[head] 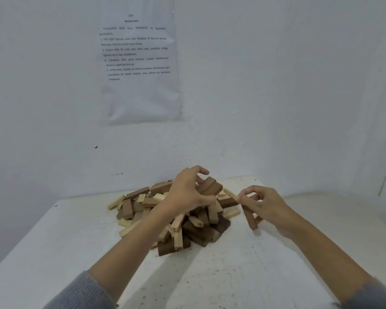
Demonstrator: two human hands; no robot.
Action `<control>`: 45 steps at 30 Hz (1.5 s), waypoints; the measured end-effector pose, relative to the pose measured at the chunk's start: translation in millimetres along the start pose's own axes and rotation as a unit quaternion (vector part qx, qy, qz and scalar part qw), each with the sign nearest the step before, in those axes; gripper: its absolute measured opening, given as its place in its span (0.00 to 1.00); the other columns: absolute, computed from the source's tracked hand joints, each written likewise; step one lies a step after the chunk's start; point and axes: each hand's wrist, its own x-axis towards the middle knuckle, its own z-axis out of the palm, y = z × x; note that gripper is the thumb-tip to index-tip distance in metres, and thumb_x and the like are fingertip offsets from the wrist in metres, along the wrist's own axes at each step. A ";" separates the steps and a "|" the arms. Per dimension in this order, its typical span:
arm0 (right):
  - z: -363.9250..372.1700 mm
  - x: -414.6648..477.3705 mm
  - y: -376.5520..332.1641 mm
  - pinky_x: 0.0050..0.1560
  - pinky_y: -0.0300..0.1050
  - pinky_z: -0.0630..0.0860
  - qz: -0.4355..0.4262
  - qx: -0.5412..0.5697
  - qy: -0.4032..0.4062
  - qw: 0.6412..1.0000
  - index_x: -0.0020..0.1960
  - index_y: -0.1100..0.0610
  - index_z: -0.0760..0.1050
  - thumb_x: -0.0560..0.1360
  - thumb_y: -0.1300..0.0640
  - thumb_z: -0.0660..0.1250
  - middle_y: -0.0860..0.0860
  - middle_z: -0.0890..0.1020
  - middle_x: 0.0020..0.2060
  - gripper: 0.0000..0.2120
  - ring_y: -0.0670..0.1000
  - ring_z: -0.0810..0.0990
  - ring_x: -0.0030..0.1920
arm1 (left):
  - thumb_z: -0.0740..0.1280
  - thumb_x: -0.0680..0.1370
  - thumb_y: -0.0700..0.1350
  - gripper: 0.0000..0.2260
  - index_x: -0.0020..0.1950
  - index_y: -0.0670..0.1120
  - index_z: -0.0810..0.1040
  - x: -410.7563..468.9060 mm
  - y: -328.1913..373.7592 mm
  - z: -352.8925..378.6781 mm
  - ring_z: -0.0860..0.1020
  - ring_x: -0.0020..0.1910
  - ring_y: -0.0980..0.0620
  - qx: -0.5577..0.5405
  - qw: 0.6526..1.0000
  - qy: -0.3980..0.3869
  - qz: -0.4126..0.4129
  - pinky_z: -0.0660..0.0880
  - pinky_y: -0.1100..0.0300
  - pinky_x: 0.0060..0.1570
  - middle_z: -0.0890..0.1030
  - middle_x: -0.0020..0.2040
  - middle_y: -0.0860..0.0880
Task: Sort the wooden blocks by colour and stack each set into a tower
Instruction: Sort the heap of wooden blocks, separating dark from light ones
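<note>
A loose pile of wooden blocks (165, 217), some dark brown and some pale, lies on the white table (210, 275) near the far wall. My left hand (187, 192) reaches over the top of the pile and grips two dark brown blocks (211, 187), lifted a little above the heap. My right hand (263, 206), at the pile's right edge, holds a dark brown block (250, 217) standing nearly upright, while its fingertips pinch a pale block (231, 194).
The table sits in a corner, with white walls close behind and to the right. A printed paper sheet (140, 63) is stuck on the back wall. Bare tabletop lies left, right and in front of the pile.
</note>
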 end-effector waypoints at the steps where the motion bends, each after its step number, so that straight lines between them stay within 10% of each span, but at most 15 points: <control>1: 8.7 2.7 -7.7 0.27 0.39 0.73 -0.007 0.007 -0.015 1.000 0.46 0.63 0.77 0.76 0.61 0.67 0.57 0.76 0.23 0.05 0.55 0.73 0.25 | 0.78 0.67 0.46 0.26 0.63 0.48 0.73 -2.1 -6.2 -10.4 0.77 0.47 0.51 0.003 1.000 0.011 -0.010 0.76 0.56 0.49 0.76 0.51 0.48; 9: 89.9 52.7 -57.3 0.27 0.41 0.72 -0.031 0.012 0.002 0.999 0.46 0.57 0.79 0.72 0.53 0.71 0.52 0.81 0.32 0.07 0.47 0.79 0.30 | 0.78 0.67 0.44 0.26 0.62 0.44 0.74 -8.8 -51.1 -45.4 0.77 0.42 0.52 -0.001 0.989 0.111 -0.099 0.75 0.64 0.37 0.78 0.48 0.47; 14: 115.7 72.0 -55.1 0.53 0.50 0.78 -0.012 -0.061 0.004 0.998 0.49 0.50 0.78 0.71 0.50 0.71 0.52 0.82 0.45 0.08 0.52 0.81 0.47 | 0.73 0.73 0.48 0.20 0.62 0.44 0.73 -18.0 -67.3 -43.3 0.78 0.40 0.57 -0.086 0.986 0.088 -0.113 0.76 0.68 0.37 0.78 0.45 0.50; 21: 115.0 44.4 -43.0 0.61 0.46 0.72 -0.063 -0.101 0.029 0.993 0.63 0.50 0.73 0.77 0.55 0.66 0.49 0.75 0.58 0.15 0.48 0.74 0.57 | 0.61 0.81 0.47 0.13 0.65 0.48 0.74 -55.9 -99.3 -65.8 0.75 0.55 0.67 -0.153 0.967 0.156 -0.129 0.69 0.77 0.43 0.76 0.61 0.52; 25: 124.0 -4.2 -30.4 0.70 0.45 0.61 -0.185 -0.206 0.003 0.961 0.74 0.45 0.58 0.74 0.46 0.68 0.42 0.64 0.64 0.32 0.45 0.59 0.70 | 0.68 0.67 0.69 0.36 0.72 0.66 0.59 -96.1 -127.6 -100.8 0.56 0.73 0.62 -0.161 0.978 0.014 -0.129 0.60 0.63 0.65 0.59 0.74 0.62; 30: 140.0 -29.2 -4.1 0.71 0.64 0.31 -0.203 -0.386 -0.033 0.899 0.72 0.33 0.28 0.63 0.24 0.62 0.42 0.33 0.75 0.53 0.49 0.24 0.73 | 0.71 0.52 0.75 0.63 0.67 0.68 0.23 -137.6 -139.9 -105.5 0.22 0.68 0.52 0.098 0.960 -0.248 -0.088 0.31 0.46 0.72 0.21 0.70 0.58; 38: 154.5 -20.6 2.0 0.66 0.74 0.33 -0.153 -0.473 -0.002 0.868 0.70 0.33 0.25 0.61 0.21 0.60 0.47 0.27 0.74 0.55 0.61 0.19 0.69 | 0.71 0.55 0.75 0.63 0.69 0.65 0.23 -132.1 -148.6 -74.3 0.23 0.69 0.44 0.178 0.977 -0.077 -0.084 0.32 0.44 0.71 0.17 0.67 0.56; 45: 153.0 -15.9 4.9 0.68 0.75 0.40 -0.117 -0.481 -0.011 0.869 0.69 0.29 0.27 0.58 0.18 0.57 0.48 0.29 0.75 0.52 0.65 0.27 0.73 | 0.71 0.51 0.76 0.65 0.68 0.67 0.24 -100.2 -162.4 -79.8 0.27 0.71 0.38 0.151 0.972 -0.118 -0.136 0.35 0.36 0.70 0.22 0.71 0.48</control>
